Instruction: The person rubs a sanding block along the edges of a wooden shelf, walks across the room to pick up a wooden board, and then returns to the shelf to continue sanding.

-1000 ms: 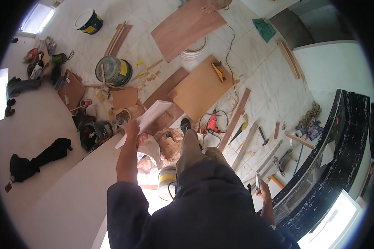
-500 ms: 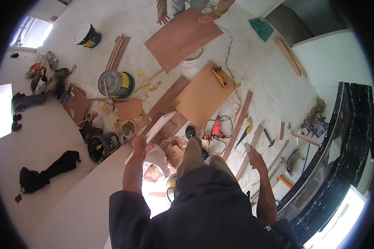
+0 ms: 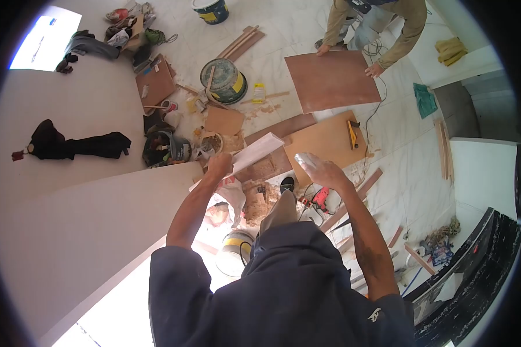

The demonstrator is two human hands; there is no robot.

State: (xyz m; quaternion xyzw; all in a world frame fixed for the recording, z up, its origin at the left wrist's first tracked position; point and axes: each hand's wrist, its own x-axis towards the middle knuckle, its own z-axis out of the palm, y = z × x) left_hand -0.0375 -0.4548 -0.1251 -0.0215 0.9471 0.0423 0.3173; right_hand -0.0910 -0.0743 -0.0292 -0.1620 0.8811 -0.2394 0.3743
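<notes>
My left hand (image 3: 220,166) is closed around a long white strip of board (image 3: 257,152), which slants up to the right past my fist. My right hand (image 3: 330,176) is raised to the right of the strip's far end, apart from it. Its fingers are wrapped round a small, whitish, shiny oblong object (image 3: 307,162) whose kind I cannot make out. Beneath the strip lies a brown plank (image 3: 278,128). A tan board (image 3: 307,136) on the floor carries a yellow-and-black tool (image 3: 352,134).
A co-worker (image 3: 371,32) rests both hands on a reddish-brown board (image 3: 333,84). Nearby are a dark bucket (image 3: 224,81), a red drill (image 3: 320,199) with its cord, a white plastic bag (image 3: 231,195) and a pail (image 3: 235,246). A white ledge (image 3: 98,217) runs along the left.
My right hand has come up and leftward with the whitish object, nearer the strip. My left hand keeps its grip. The view has turned, and the co-worker's board appears farther right.
</notes>
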